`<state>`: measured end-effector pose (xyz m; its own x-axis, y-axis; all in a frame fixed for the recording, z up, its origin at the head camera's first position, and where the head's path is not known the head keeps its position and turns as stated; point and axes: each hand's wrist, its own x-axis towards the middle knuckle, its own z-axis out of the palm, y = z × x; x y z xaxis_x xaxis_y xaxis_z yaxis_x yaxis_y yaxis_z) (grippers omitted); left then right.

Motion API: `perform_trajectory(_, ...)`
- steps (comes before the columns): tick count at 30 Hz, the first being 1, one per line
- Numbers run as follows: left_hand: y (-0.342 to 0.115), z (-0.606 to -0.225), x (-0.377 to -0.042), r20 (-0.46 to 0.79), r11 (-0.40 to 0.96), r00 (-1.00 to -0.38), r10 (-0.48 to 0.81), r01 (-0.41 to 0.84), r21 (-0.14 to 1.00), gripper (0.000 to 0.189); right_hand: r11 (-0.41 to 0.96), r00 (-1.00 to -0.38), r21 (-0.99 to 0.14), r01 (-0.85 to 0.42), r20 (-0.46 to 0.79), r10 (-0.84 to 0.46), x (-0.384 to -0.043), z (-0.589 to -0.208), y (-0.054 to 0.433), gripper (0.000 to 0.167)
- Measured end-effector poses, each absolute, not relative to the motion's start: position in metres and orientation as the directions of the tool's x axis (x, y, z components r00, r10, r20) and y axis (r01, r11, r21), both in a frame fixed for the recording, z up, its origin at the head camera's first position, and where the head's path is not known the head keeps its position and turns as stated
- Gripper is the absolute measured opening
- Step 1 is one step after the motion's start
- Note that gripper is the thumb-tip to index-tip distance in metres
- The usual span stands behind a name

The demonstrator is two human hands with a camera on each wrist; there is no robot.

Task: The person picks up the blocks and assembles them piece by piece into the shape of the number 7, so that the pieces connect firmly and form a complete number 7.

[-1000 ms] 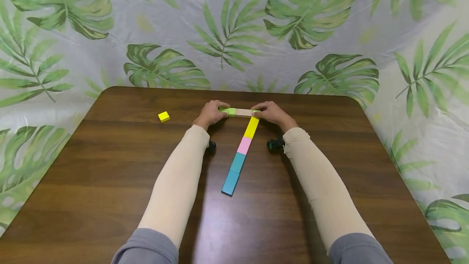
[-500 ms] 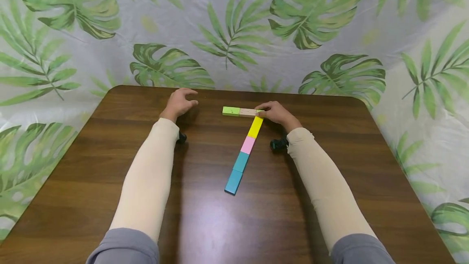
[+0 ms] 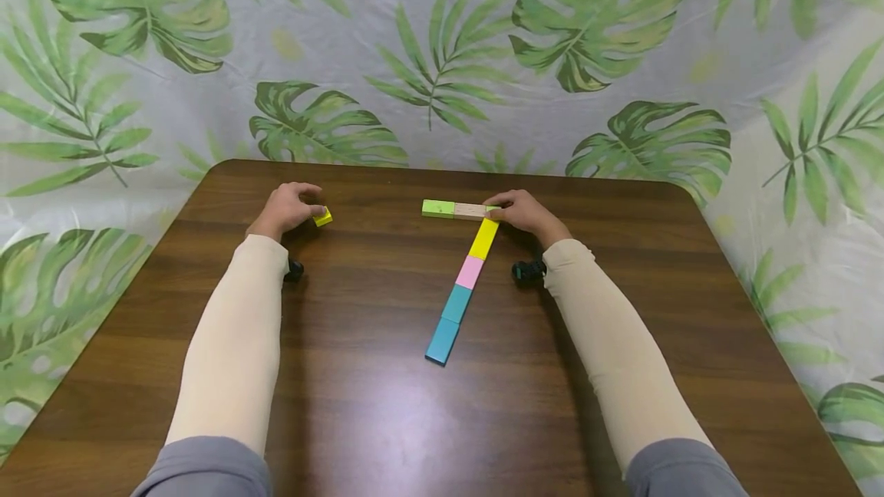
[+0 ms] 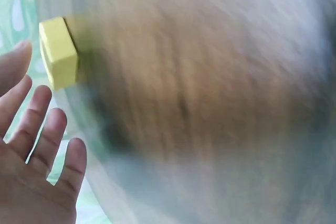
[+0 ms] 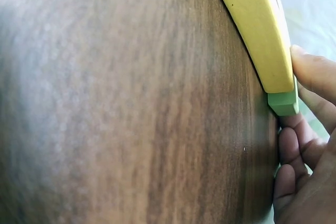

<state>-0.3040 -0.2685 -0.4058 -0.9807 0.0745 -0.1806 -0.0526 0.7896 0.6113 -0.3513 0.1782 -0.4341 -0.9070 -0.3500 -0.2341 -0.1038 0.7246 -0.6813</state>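
Note:
In the head view my left hand point(image 3: 285, 207) is at a small yellow block point(image 3: 322, 217) on the left of the table. Its fingers are spread in the left wrist view, with the yellow block point(image 4: 59, 53) just beyond the thumb. My right hand point(image 3: 528, 215) pinches a green block at the right end of a short row; the right wrist view shows that green block point(image 5: 284, 103) between thumb and fingers. The row also has a plain wood block point(image 3: 470, 211) and a light green block point(image 3: 438, 209). A long yellow block point(image 3: 484, 239) meets its right end.
From the long yellow block, a slanted line runs toward the front: a pink block point(image 3: 470, 272), then a teal block point(image 3: 456, 304) and a blue block point(image 3: 442, 341). The brown wooden table point(image 3: 373, 420) ends at a leaf-patterned cloth point(image 3: 470, 44) behind.
My left hand has let go of the light green block and moved left to the small yellow block. My right hand stays at the row's right end. The view has shifted slightly.

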Motion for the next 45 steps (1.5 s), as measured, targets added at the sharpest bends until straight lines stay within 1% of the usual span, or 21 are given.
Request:
perform_trajectory(6, -0.273, -0.409, -0.302, -0.241, 0.795, -0.964, 0.109, -0.061, 0.604, 0.063, 0.724, -0.907, -0.682, -0.101, -0.236, -0.349, -0.351, -0.435, 0.179, 0.041)
perform_trajectory(8, -0.273, -0.410, -0.302, -0.251, 0.791, -0.961, 0.117, -0.062, 0.608, 0.061, 0.726, -0.907, -0.680, -0.100, -0.237, -0.347, -0.351, -0.435, 0.179, 0.041)
perform_trajectory(11, -0.272, -0.412, -0.304, -0.257, 0.795, -0.959, 0.122, -0.060, 0.603, 0.055, 0.728, -0.908, -0.678, -0.101, -0.236, -0.347, -0.351, -0.435, 0.179, 0.041)
perform_trajectory(15, -0.271, -0.416, -0.307, -0.253, 0.802, -0.960, 0.120, -0.056, 0.595, 0.047, 0.724, -0.908, -0.683, -0.098, -0.236, -0.345, -0.351, -0.434, 0.179, 0.040)
perform_trajectory(23, -0.269, -0.417, -0.303, -0.254, 0.799, -0.959, 0.124, -0.056, 0.598, 0.049, 0.737, -0.903, -0.665, -0.120, -0.235, -0.359, -0.353, -0.436, 0.179, 0.041)
perform_trajectory(32, -0.270, -0.417, -0.303, -0.240, 0.800, -0.961, 0.133, -0.039, 0.598, 0.052, 0.722, -0.906, -0.685, -0.102, -0.236, -0.352, -0.351, -0.431, 0.178, 0.041)
perform_trajectory(40, -0.270, -0.418, -0.301, -0.216, 0.813, -0.966, 0.145, -0.008, 0.582, 0.051, 0.730, -0.904, -0.676, -0.099, -0.245, -0.350, -0.351, -0.431, 0.176, 0.041)
perform_trajectory(45, -0.269, -0.419, -0.300, -0.207, 0.809, -0.970, 0.130, -0.017, 0.588, 0.050, 0.739, -0.906, -0.664, -0.111, -0.238, -0.350, -0.351, -0.434, 0.177, 0.041)
